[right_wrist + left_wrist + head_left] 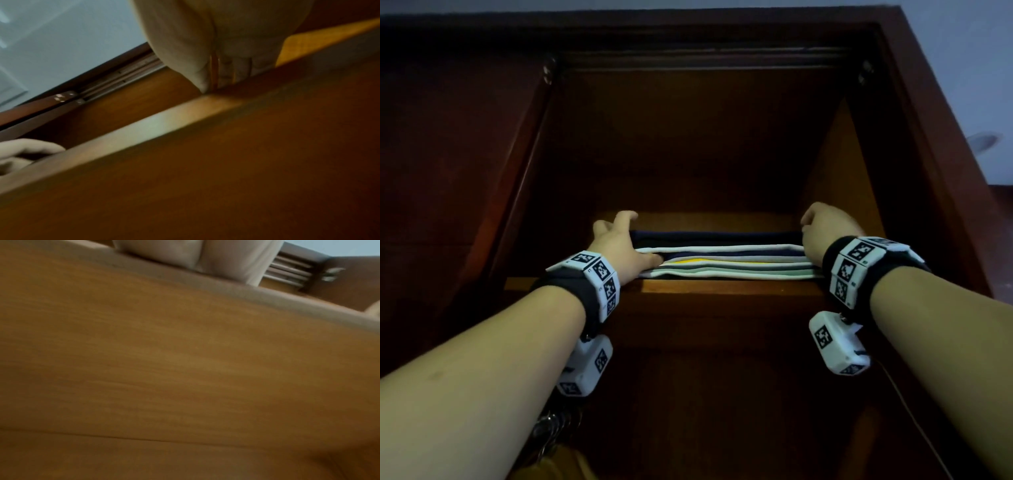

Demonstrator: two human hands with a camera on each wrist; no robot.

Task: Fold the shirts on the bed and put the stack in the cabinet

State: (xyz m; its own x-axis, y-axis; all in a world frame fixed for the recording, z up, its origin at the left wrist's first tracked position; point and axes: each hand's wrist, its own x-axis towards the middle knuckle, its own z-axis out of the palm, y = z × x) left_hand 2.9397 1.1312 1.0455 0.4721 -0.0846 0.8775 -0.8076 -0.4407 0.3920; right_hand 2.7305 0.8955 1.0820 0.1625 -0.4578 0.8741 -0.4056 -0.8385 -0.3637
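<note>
Stack of folded shirts lies on cabinet shelf, centre of head view, near front edge. Left hand at stack's left end, thumb against side layers, fingers spread and relaxed over top. Right hand at stack's right end, fingers curled; whether they grasp fabric, cannot tell. Wrist views blurred: wood and palms only.
</note>
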